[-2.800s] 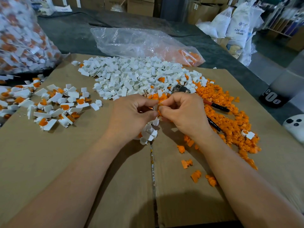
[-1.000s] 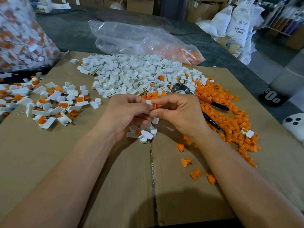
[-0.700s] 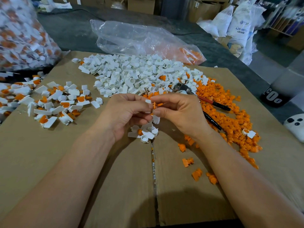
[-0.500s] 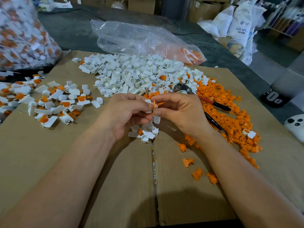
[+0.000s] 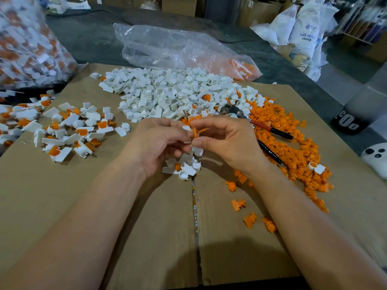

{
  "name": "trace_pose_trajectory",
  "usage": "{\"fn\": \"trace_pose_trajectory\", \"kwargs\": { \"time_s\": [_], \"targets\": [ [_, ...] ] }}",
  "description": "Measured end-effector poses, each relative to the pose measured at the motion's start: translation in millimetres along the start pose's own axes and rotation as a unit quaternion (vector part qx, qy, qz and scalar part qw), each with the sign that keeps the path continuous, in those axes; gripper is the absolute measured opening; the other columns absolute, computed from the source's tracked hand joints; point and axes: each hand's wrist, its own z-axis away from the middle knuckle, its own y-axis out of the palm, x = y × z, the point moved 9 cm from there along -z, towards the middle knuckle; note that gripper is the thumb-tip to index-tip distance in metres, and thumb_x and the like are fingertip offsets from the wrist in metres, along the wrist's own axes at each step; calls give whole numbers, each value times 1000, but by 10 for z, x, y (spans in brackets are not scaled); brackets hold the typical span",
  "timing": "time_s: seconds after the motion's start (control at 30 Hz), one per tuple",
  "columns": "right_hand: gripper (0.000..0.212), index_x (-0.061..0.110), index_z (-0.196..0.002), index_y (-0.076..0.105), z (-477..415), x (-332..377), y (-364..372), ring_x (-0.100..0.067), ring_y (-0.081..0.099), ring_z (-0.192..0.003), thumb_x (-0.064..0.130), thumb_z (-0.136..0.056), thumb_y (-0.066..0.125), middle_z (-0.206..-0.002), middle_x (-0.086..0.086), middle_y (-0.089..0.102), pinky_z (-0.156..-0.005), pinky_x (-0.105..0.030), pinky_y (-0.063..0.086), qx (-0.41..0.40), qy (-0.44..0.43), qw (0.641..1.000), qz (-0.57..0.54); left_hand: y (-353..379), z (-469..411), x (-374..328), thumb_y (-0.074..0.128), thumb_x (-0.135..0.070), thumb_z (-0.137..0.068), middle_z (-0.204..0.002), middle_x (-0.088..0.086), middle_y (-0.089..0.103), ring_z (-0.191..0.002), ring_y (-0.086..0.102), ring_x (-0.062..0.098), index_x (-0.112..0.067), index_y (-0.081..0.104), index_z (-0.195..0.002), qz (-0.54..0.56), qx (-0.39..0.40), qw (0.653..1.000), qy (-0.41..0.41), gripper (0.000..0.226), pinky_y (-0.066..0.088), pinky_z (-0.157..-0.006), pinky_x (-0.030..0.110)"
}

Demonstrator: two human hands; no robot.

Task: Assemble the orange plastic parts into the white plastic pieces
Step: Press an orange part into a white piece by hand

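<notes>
Above the middle of the cardboard, my left hand pinches a small white piece between thumb and fingers. My right hand pinches an orange part against that white piece; the two parts touch. A big heap of loose white pieces lies just beyond my hands. A long heap of orange parts runs down the right side. A small cluster of white pieces lies right under my hands.
Joined white-and-orange pieces are spread at the left. Pliers with red-black handles lie on the orange heap. A clear plastic bag lies behind, and a full bag stands far left. Several stray orange parts lie near my right forearm.
Both hands stayed together over the cardboard's middle and rose slightly. The orange part has turned between my right fingertips and sits closer against the white piece.
</notes>
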Motion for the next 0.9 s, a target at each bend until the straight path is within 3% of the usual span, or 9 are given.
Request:
{"fn": "trace_pose_trajectory", "kwargs": {
  "time_s": [0.2, 0.33, 0.5, 0.67, 0.77, 0.9],
  "targets": [
    [40, 17, -97, 63, 0, -16, -60, -4, 66, -77, -6, -66, 73, -84, 3, 67, -74, -18, 53, -26, 14, 999, -21, 16, 31, -149, 71, 6, -68, -52, 7, 64, -46, 61, 15, -6, 63, -63, -23, -14, 995, 92, 15, 49, -45, 19],
    [37, 19, -87, 63, 5, -11, -69, -2, 66, -75, -9, -65, 73, -81, 6, 66, -73, -17, 53, -27, 14, 999, -28, 37, 48, -172, 70, 8, -70, -52, 7, 64, -45, 61, 15, -6, 63, -63, -19, -10, 994, 104, 16, 51, -46, 19],
    [39, 15, -93, 62, 10, 12, -81, -1, 66, -73, -10, -64, 73, -80, 4, 66, -72, -16, 52, -34, 1, 999, -31, 46, 69, -201, 69, 8, -71, -52, 6, 65, -46, 62, 14, -6, 64, -65, -28, -12, 993, 116, 16, 50, -46, 18],
    [36, 17, -85, 62, 7, -2, -78, -3, 66, -75, -10, -65, 73, -81, 5, 66, -72, -17, 53, -31, -10, 999, -33, 48, 76, -213, 69, 9, -71, -51, 5, 64, -46, 61, 14, -4, 64, -65, -38, -14, 992, 117, 15, 52, -47, 19],
    [45, 18, -98, 62, 2, 34, -58, 0, 65, -78, -13, -67, 70, -86, 6, 64, -74, -15, 52, -24, -35, 999, -26, 46, 78, -210, 70, 7, -70, -48, 4, 62, -42, 59, 12, -7, 63, -63, -46, -17, 993, 111, 17, 48, -43, 17],
    [46, 6, -108, 57, 0, 8, -67, 0, 65, -77, -13, -67, 69, -85, 3, 64, -74, -16, 52, -29, -47, 998, -4, 57, 68, -191, 68, 9, -70, -47, 3, 61, -40, 57, 12, -6, 62, -61, -51, -11, 994, 98, 19, 43, -39, 16]
  ]
}}
